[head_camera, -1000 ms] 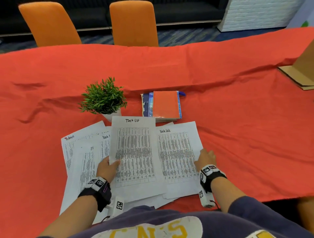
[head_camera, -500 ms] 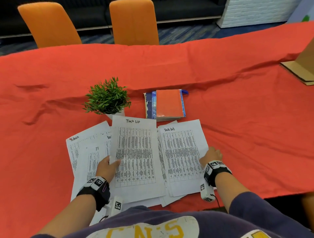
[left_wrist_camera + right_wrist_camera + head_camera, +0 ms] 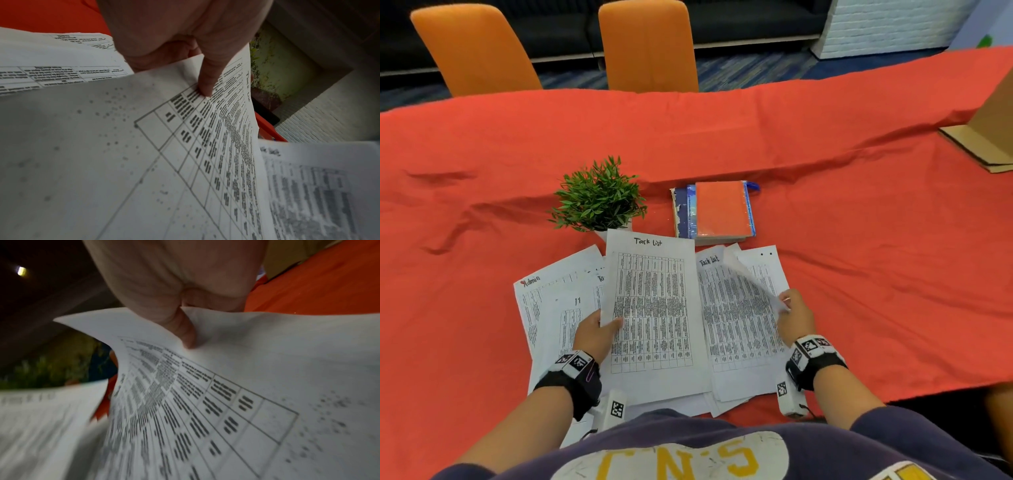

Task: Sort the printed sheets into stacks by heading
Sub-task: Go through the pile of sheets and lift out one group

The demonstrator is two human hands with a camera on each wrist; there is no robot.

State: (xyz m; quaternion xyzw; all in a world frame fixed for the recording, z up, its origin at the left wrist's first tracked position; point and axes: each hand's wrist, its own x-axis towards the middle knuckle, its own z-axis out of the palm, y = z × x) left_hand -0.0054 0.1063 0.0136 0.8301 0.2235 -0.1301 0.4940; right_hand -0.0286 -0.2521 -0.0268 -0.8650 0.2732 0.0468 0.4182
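Thin white printed sheets, each carrying a dense black table, are lying fanned and overlapping on the near edge of the worktop (image 3: 825,154), which is draped in wrinkled red cloth. The left hand (image 3: 595,334) is pinching the left edge of the middle sheet (image 3: 654,308) headed "Task List", thumb on top, fingers tucked beneath. The right hand (image 3: 792,317) is pinching the right edge of a second "Task List" sheet (image 3: 736,308), curling it up off the sheet below. A sheet headed "Admin" (image 3: 530,294) is lying flat at the left. Behind them are standing one small leafy plant (image 3: 599,198) and a stack of books (image 3: 717,212) topped by an orange cover. Two orange chairs (image 3: 647,44) are facing the far side.
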